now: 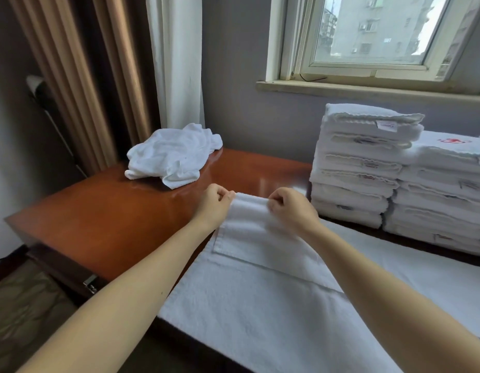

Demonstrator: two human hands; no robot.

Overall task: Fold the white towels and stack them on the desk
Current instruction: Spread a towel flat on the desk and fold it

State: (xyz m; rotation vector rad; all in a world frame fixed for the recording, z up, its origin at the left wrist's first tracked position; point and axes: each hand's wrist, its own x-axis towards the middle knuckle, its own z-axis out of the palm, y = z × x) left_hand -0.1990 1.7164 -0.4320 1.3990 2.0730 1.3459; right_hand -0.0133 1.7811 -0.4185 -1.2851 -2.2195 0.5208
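A white towel (260,278) lies spread across the near part of the wooden desk (112,211), one end doubled back over itself. My left hand (214,203) pinches the left corner of that doubled end, and my right hand (290,208) pinches its right corner, both at the towel's far edge. Two stacks of folded white towels (367,168) stand at the right, against the wall. A crumpled white towel (174,154) lies in a heap at the desk's far left corner.
A window (367,36) with a sill is above the stacks. Brown and white curtains (112,76) hang at the left behind the desk. The desk's left edge drops off to carpeted floor (23,305). Bare wood shows between the heap and my hands.
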